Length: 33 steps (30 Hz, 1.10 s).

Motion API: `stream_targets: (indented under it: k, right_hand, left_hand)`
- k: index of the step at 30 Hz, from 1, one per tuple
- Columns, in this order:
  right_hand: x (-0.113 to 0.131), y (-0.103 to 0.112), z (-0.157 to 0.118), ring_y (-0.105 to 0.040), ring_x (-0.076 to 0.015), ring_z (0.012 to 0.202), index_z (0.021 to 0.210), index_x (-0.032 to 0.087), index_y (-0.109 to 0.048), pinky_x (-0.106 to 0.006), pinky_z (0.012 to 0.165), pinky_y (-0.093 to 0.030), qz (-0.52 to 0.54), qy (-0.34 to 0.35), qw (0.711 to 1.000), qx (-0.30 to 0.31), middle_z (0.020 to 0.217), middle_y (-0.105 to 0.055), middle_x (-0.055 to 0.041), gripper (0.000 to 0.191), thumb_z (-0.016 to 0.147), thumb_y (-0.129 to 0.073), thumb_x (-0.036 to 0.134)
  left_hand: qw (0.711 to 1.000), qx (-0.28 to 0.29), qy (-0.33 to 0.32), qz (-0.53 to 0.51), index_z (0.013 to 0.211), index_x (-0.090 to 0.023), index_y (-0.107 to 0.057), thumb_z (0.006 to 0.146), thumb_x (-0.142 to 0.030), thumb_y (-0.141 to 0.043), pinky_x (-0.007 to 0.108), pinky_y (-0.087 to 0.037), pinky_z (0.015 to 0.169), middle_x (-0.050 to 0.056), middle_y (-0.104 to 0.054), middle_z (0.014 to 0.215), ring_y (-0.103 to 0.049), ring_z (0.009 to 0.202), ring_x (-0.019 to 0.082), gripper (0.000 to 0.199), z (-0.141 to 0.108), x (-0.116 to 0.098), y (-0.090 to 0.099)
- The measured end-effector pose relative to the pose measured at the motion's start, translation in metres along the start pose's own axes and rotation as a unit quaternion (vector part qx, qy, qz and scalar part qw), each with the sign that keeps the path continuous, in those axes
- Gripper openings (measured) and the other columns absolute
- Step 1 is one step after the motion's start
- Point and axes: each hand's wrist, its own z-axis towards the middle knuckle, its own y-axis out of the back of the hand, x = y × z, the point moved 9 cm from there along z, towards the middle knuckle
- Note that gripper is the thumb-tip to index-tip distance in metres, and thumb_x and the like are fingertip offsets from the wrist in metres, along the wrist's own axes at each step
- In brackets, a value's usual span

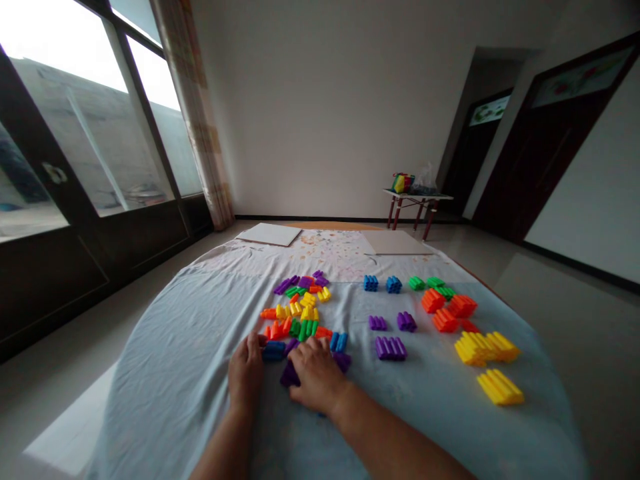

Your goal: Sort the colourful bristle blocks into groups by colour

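Observation:
Colourful ribbed plastic blocks lie in a loose pile on the cloth-covered table. My left hand (246, 369) rests at the pile's near left edge, its fingers loosely curved beside a blue block (273, 351) and holding nothing that I can see. My right hand (320, 377) is bent over purple blocks (290, 375) at the front of the pile, fingers curled down onto them; its palm hides part of them. Just beyond its knuckles are green blocks (305, 329) and another blue block (339, 342). Orange blocks (278, 329) and yellow blocks (309, 307) lie farther back.
Right of the pile stand groups sorted by colour: purple (391, 348), blue (371, 283), green (417, 283), orange (445, 320) and yellow (500, 387). Two flat boards (270, 234) (397, 243) lie at the table's far end. A small side table (417, 196) holds bags by the wall.

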Motion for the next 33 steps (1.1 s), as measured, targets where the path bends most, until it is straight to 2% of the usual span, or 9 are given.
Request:
stream_targets:
  k: [4,8,12,17,19,22,26,30,33]
  right_hand:
    - [0.000,0.029,-0.014,-0.048,-0.0245,0.103,0.116,0.022,-0.054,-0.041,0.093,-0.033,0.065,0.045,0.996,-0.048,0.110,-0.060,-0.0065,0.046,0.070,-0.062,0.026]
    - [-0.030,0.059,-0.037,-0.045,-0.0216,0.106,0.120,0.025,-0.052,-0.037,0.094,-0.032,0.074,0.026,0.994,-0.081,0.115,-0.059,-0.0030,0.049,0.073,-0.053,0.014]
    - [-0.053,0.053,-0.055,-0.048,-0.0201,0.103,0.112,0.023,-0.059,-0.036,0.093,-0.035,0.083,0.026,0.995,-0.051,0.107,-0.063,-0.0026,0.048,0.071,-0.045,0.003]
    - [-0.056,0.046,-0.064,-0.050,-0.0162,0.107,0.112,0.019,-0.059,-0.033,0.098,-0.037,0.161,0.065,0.982,-0.073,0.114,-0.062,-0.0040,0.052,0.069,-0.040,-0.002]
    - [-0.060,0.052,-0.067,-0.049,-0.0167,0.112,0.114,0.018,-0.059,-0.033,0.100,-0.037,0.168,0.038,0.980,-0.104,0.119,-0.058,-0.0064,0.048,0.072,-0.042,0.000]
    - [-0.070,0.060,-0.073,-0.049,-0.0214,0.112,0.115,0.015,-0.059,-0.036,0.100,-0.038,0.142,-0.030,0.979,-0.145,0.118,-0.057,-0.0105,0.037,0.078,-0.055,0.018]
    - [-0.076,0.051,-0.076,-0.053,-0.0241,0.103,0.112,0.018,-0.061,-0.037,0.093,-0.041,0.116,-0.085,0.982,-0.121,0.106,-0.062,-0.0091,0.043,0.074,-0.067,0.036]
    - [-0.071,0.045,-0.073,-0.054,-0.0218,0.102,0.110,0.021,-0.061,-0.035,0.093,-0.041,0.132,-0.068,0.983,-0.107,0.104,-0.063,-0.0060,0.038,0.074,-0.068,0.031]
    - [-0.076,0.063,-0.075,-0.052,-0.0211,0.106,0.118,0.020,-0.056,-0.035,0.096,-0.039,0.172,-0.053,0.972,-0.149,0.110,-0.061,-0.0064,0.051,0.070,-0.071,0.023]
  left_hand:
    - [1.000,0.009,0.006,-0.003,0.070,-0.019,-0.062,0.078,-0.059,-0.032,0.034,-0.044,0.065,0.006,-0.065,0.067,-0.059,0.067,0.023,0.051,0.002,0.003,0.000]
    - [1.000,0.012,0.020,-0.007,0.074,-0.019,-0.063,0.077,-0.062,-0.033,0.035,-0.044,0.067,0.006,-0.065,0.069,-0.059,0.070,0.023,0.052,0.007,0.014,-0.002]
    - [1.000,0.007,0.028,-0.008,0.075,-0.018,-0.063,0.077,-0.061,-0.034,0.034,-0.044,0.067,0.005,-0.065,0.070,-0.059,0.069,0.022,0.052,0.009,0.016,-0.003]
    - [1.000,-0.001,0.004,-0.010,0.072,-0.017,-0.062,0.078,-0.061,-0.031,0.033,-0.042,0.061,0.004,-0.061,0.062,-0.056,0.063,0.021,0.054,0.004,0.003,0.000]
    - [1.000,-0.003,0.004,-0.007,0.071,-0.017,-0.062,0.078,-0.062,-0.031,0.033,-0.042,0.061,0.004,-0.061,0.061,-0.055,0.062,0.021,0.055,0.003,0.002,0.000]
    - [1.000,-0.005,0.011,-0.003,0.071,-0.017,-0.062,0.077,-0.061,-0.032,0.034,-0.043,0.063,0.005,-0.063,0.064,-0.057,0.064,0.022,0.054,0.004,0.003,0.002]
    - [1.000,-0.003,0.027,-0.002,0.075,-0.017,-0.064,0.075,-0.061,-0.034,0.035,-0.044,0.067,0.007,-0.066,0.069,-0.059,0.069,0.023,0.053,0.006,0.007,0.003]
    - [0.999,0.002,0.036,-0.007,0.077,-0.017,-0.064,0.074,-0.059,-0.036,0.035,-0.044,0.069,0.006,-0.065,0.070,-0.059,0.071,0.023,0.051,0.012,0.017,0.002]
    - [0.999,0.006,0.043,-0.002,0.079,-0.018,-0.064,0.074,-0.058,-0.037,0.035,-0.044,0.070,0.005,-0.065,0.070,-0.059,0.072,0.023,0.049,0.017,0.027,-0.001]
